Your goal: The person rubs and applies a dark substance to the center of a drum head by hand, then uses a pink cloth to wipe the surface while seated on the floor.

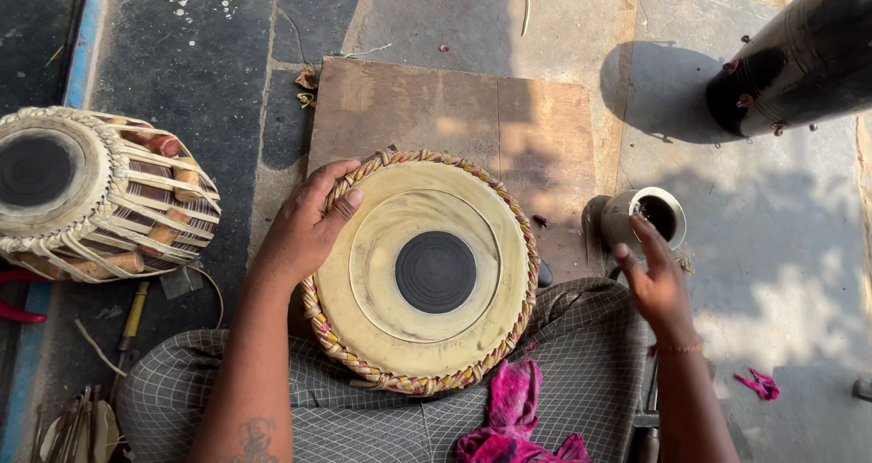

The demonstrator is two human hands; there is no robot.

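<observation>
Drumhead (pixel 427 272) at frame centre lay steadied by my left hand (pixel 304 231) grasping its braided rim, right fingers (pixel 649 245) dipping, unclenched, into the small cup (pixel 627 216), its black spot apparently unfinished.

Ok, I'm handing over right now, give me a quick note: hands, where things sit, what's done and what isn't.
Left hand: gripping the braided rim of the drum head, which rests on the lap.
Right hand: empty, fingers reaching into the small metal cup of dark stuff on the ground.
Black centre patch is already on the skin.
Second drum lies to the left, pink cloth on the lap, wooden board beyond the drum head.
Nothing from the cup is on the skin right now; hand not yet back at the head.
</observation>
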